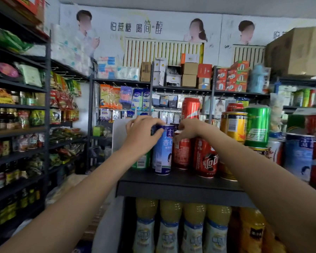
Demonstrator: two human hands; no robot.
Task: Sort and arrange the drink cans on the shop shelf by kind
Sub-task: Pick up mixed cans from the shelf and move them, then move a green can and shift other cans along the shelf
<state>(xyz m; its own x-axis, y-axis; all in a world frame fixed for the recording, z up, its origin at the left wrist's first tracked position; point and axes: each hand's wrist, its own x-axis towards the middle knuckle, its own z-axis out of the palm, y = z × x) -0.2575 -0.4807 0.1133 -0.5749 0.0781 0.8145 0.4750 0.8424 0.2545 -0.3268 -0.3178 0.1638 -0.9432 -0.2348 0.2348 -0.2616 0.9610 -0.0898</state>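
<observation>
— Left grip [142, 133] curls over the top of the blue can [161, 152]; right grip [187, 131] pinches the rim of the red can [181, 154] beside it. Both cans stand at the front left of the shelf [171, 181], touching.

— How to do it well?

— Lift each straight up so neighbours don't topple, especially the stacked cola can [191, 108] behind. Set blue with the blue can far right [299, 156], reds together, labels forward.
</observation>
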